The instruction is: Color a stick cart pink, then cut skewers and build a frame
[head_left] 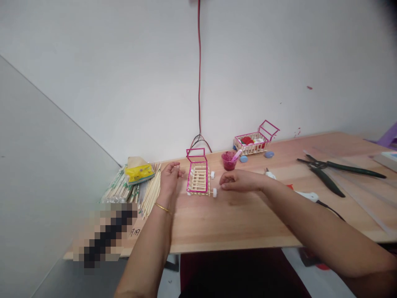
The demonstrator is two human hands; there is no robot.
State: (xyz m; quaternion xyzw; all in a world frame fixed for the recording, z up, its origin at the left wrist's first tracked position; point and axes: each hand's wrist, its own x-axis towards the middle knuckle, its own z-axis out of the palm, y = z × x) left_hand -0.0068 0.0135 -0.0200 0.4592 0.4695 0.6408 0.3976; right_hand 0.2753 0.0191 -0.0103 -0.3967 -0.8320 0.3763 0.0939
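Observation:
A small stick cart [198, 180] with magenta-painted edges, a raised magenta handle and white wheels stands on the wooden table [217, 223]. Just left of it is my left hand [171, 174], its fingers curled loosely and apart with nothing in them. On the cart's other side, my right hand [231, 181] hovers near the white wheels, fingers bent and partly spread, holding nothing. Neither hand appears to touch the cart. Behind my right hand sits a clear cup of magenta paint [228, 161] with a pink stick [236, 155] in it.
Another cart [252, 142] holding colored items stands by the wall, with blue pieces [244, 159] before it. Bamboo sticks [151, 190] and a yellow packet [139, 172] lie left. Cutters [328, 169] and a glue gun [307, 195] lie right.

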